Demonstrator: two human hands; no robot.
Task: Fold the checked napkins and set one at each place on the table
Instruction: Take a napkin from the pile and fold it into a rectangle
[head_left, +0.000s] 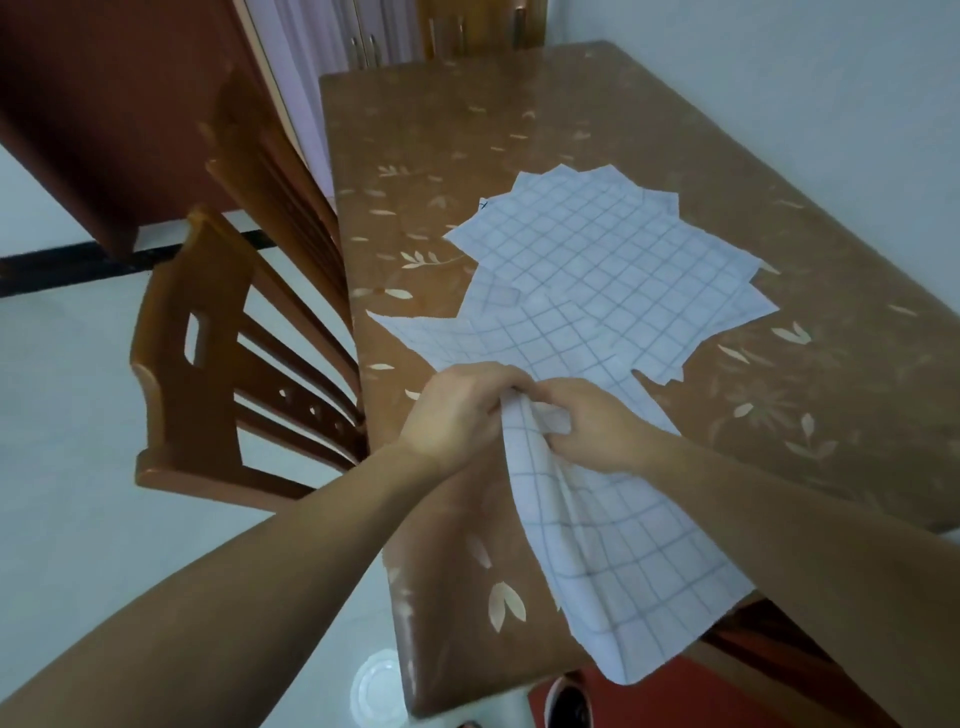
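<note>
Gripping one checked napkin (623, 561) with both hands, the left hand (457, 415) and the right hand (587, 431) pressing knuckle to knuckle, fingers of each curling round the bunched top edge of the cloth. Holding that edge raised, with the rest of the napkin hanging down under the right wrist, creasing along its middle and draping over the table's near edge. Working above the brown leaf-patterned table (441, 130), close to its corner on the left hand's side. Facing a loose pile of other checked napkins (613, 260) just beyond the fingertips, lying flat, unfolded and overlapping at odd angles, the nearest sheet reaching almost under the knuckles. Standing beside two wooden chairs (208, 364) out to the left of the left hand, along the table's side, with a white round object (376, 686) showing on the pale floor under the left forearm.
</note>
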